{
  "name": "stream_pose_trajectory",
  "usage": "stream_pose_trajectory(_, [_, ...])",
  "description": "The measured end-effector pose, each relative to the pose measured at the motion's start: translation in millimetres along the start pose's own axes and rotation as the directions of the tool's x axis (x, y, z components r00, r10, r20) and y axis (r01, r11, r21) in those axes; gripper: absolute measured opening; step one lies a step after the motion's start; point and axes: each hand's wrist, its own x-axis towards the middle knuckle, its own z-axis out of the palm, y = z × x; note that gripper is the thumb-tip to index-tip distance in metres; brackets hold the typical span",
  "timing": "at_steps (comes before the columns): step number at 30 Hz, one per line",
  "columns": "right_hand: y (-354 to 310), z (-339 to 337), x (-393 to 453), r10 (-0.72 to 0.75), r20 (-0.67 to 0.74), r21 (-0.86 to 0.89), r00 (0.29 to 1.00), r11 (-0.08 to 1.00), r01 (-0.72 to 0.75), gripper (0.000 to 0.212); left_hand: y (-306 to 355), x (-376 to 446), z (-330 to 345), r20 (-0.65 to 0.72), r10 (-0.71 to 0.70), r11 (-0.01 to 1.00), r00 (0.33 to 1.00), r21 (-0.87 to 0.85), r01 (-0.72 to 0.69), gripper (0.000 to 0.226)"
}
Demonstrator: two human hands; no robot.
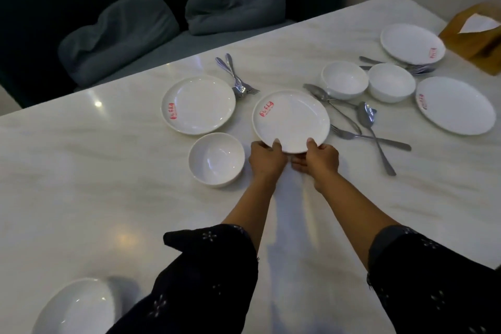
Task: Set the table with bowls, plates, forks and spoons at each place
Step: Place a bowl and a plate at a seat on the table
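At frame centre, both hands (294, 161) pinch the plate's (291, 120) near rim (thumbs on top), steadying it level above the desk (108, 171).

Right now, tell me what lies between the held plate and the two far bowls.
Head view: loose spoons lie between the held plate and the two bowls.

Both arms are reaching forward, almost straight, with dark patterned sleeves pushed up above the forearms. The left hand (267, 158) and the right hand (320, 161) are lying close together, nearly touching. Each thumb is pressing down on top while the fingers are curling underneath, gripping.
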Motion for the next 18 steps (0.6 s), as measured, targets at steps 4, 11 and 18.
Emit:
stream_pose_trajectory(4, [-4.7, -2.9, 10.3, 0.053, 0.032, 0.128, 0.998, 0.990, -0.057, 0.022, 10.2, 2.7, 10.8, -0.109, -0.015, 0.999, 0.994, -0.043, 0.010, 0.026])
stream_pose_trajectory(11, [3.9, -32.6, -19.9, 0.029, 0.034, 0.128, 0.999, 0.991, -0.033, 0.018, -10.3, -36.0, -6.0, -0.012, -0.003, 0.996, 1.000, -0.087, 0.002, 0.027])
stream_pose_trajectory(18, [42.1, -95.0, -87.1, -0.041, 0.074, -0.006, 0.996, 0.999, 0.041, 0.024, -50.7, -114.1, -43.9, 0.092, 0.089, 0.984, 0.992, -0.161, -0.074, 0.042])
